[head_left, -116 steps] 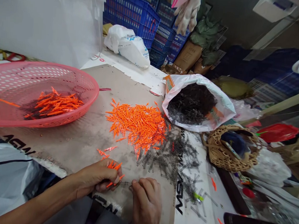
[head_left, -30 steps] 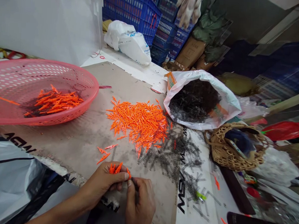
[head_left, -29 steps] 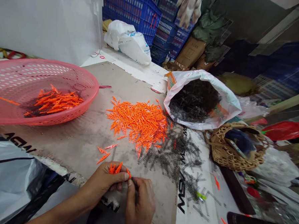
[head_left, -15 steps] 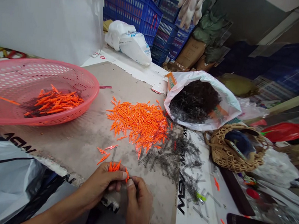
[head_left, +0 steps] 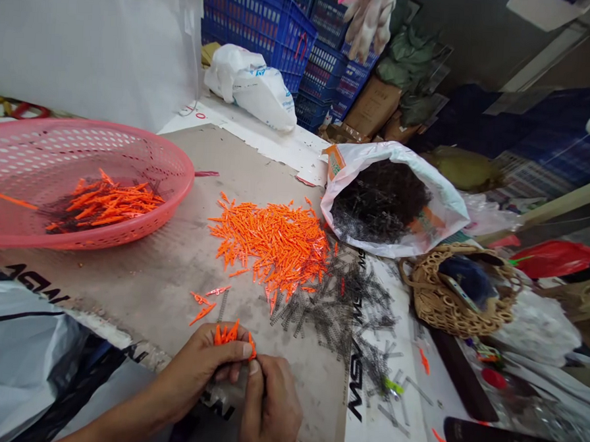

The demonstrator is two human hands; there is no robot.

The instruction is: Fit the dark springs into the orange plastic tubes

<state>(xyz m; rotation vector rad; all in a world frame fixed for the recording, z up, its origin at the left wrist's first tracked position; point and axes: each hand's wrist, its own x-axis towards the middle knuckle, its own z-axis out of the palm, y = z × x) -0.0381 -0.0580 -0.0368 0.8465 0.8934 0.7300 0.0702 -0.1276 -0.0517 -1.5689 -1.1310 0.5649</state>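
Observation:
At the table's near edge my left hand (head_left: 208,361) is closed around several small pointed orange plastic pieces (head_left: 224,333), their tips sticking up past the fingers. My right hand (head_left: 272,394) meets it, thumb and fingertips pinched at the lower end of one orange piece (head_left: 251,344), which the left thumb also touches. What lies under the right fingertips is hidden. Just beyond the hands are a few loose orange pieces (head_left: 202,312). Farther off lies a large pile of orange pieces (head_left: 274,243), with thin dark coil springs (head_left: 319,318) scattered to its right.
A pink mesh basket (head_left: 172,208) with orange pieces and dark springs stands at left. An open white bag (head_left: 454,196) full of dark springs lies at back right, near a woven basket (head_left: 419,307) holding a phone. Blue crates (head_left: 270,25) are stacked behind.
Both hands stay together at the table's edge. My right hand has shifted its grip slightly, with the thumb more upright against the orange piece. The view has moved a little.

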